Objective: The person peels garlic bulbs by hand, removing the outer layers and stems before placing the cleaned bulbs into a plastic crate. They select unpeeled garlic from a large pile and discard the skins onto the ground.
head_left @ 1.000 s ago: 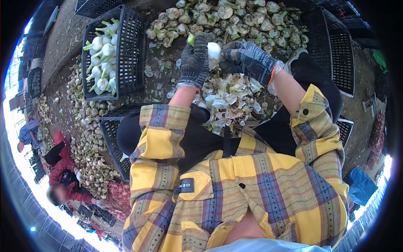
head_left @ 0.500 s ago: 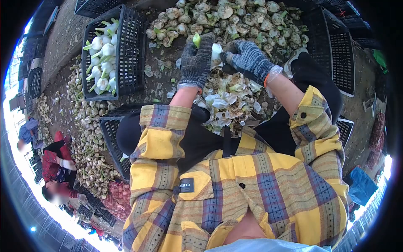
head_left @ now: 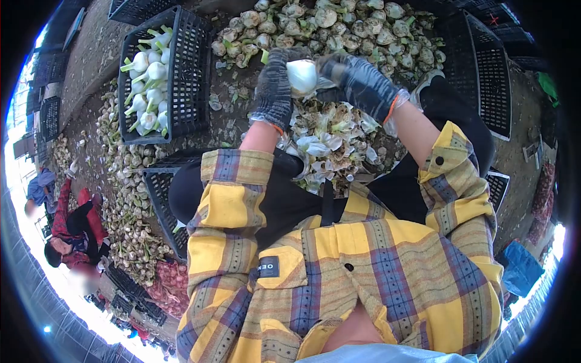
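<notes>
My left hand (head_left: 275, 88), in a grey knitted glove, is wrapped round a white garlic bulb (head_left: 302, 77), whose green stem end pokes out beyond the glove. At the bulb's right side is my right hand (head_left: 357, 81), gloved too, blurred by motion, with fingers bent; whether they pinch a piece of skin is too smeared to tell. Beneath both hands lies a heap of peeled garlic skins (head_left: 330, 142). Unpeeled garlic bulbs (head_left: 363, 30) are piled just beyond the hands.
A black crate (head_left: 189, 78) of clean white garlic stands at the left. Another black crate (head_left: 489, 78) is at the right. More garlic (head_left: 130, 212) covers the ground at left, near a person in red (head_left: 75, 227) and a person in blue (head_left: 41, 189). A blue bag (head_left: 520, 266) lies lower right.
The bulb has turned and shows more of its white side between my hands. My right hand has shifted slightly. The person in red has stretched out an arm.
</notes>
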`<state>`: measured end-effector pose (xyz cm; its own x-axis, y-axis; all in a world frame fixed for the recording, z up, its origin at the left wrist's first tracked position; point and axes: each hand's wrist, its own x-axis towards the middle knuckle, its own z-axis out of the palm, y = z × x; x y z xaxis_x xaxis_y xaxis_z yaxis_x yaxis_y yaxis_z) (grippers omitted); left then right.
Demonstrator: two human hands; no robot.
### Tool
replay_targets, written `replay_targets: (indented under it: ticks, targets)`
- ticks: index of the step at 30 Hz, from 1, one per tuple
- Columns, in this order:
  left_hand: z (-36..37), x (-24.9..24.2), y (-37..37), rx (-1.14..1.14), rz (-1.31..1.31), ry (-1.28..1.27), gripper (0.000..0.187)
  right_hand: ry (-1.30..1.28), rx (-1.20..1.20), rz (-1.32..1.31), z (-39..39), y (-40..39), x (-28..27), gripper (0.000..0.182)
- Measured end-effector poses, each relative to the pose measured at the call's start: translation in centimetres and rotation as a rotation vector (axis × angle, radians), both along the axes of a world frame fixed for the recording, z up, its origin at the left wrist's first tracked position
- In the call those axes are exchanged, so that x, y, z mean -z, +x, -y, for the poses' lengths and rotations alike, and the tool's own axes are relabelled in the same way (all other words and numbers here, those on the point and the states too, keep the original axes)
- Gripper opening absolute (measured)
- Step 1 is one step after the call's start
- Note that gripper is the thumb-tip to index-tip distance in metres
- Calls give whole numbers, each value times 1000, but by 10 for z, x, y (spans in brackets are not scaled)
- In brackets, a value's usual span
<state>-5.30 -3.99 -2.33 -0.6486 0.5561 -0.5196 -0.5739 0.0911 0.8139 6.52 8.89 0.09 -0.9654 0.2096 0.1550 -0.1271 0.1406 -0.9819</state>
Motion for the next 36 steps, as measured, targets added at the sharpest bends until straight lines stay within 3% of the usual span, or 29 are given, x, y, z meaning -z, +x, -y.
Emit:
replay_targets:
  ticks: [2, 4, 6, 7, 8, 9, 10, 12, 13, 14, 15, 16, 18, 20, 22, 25, 28, 30, 31, 33, 36]
  targets:
    - [-2, -5, 0, 11, 2, 18, 48, -392, 190, 545, 8, 0, -17, 26]
    - [-3, -16, 6, 81, -64, -173, 47, -397, 265, 542, 8, 2, -19, 27]
    - [-5, -15, 7, 54, -6, -84, 46, -366, 355, 574, 2, 4, -11, 24]
    - [-7, -15, 8, 33, 5, -73, 45, -176, 404, 627, 0, 2, -4, 23]
    - [-8, -13, 7, 13, 16, -63, 45, -177, 404, 628, -3, 3, 3, 23]
    - [-11, 9, 0, 396, -698, -182, 44, -72, 449, 599, -7, 5, 10, 23]
    - [-13, 5, 0, 397, -699, -181, 44, 33, 492, 567, -12, 7, 18, 25]
    - [-16, -2, -3, -49, 29, 63, 40, 51, 502, 625, -18, 3, 14, 28]
    - [-12, -4, -7, -70, 133, -8, 37, 22, 355, 746, -16, -3, -8, 29]
    - [-8, -4, -4, -72, 137, -9, 37, -10, 206, 867, -13, -5, -21, 30]
    - [-5, -4, 0, -10, -63, 40, 36, -401, 201, 808, -9, -4, -21, 30]
    - [-4, -5, 3, 52, -263, 90, 35, -591, 202, 773, -4, -3, -23, 30]
    - [-5, -3, 5, 44, -260, 94, 35, -732, 191, 733, 3, -6, -28, 29]
    - [-1, -7, 4, 180, -626, -7, 36, -753, 151, 710, 5, -6, -23, 29]
    - [2, -14, 9, 156, -478, -21, 37, -761, 114, 684, 4, -6, -12, 29]
    - [0, -22, 10, 229, -671, -122, 35, -773, 84, 642, 0, -8, 15, 29]
    - [-1, -3, 4, 137, -484, 14, 37, -774, 81, 615, -4, -4, 39, 29]
    - [0, -7, 0, 155, -205, -54, 36, -773, 86, 610, -3, -5, 27, 29]
    - [0, -9, 1, 155, -206, -54, 36, -795, 100, 646, -3, -4, 20, 30]
    - [2, -12, 6, 190, -524, 43, 36, -837, 127, 722, 5, -7, -26, 36]
    - [0, -32, 12, 188, -552, -47, 36, -883, 159, 798, 9, -7, -47, 44]
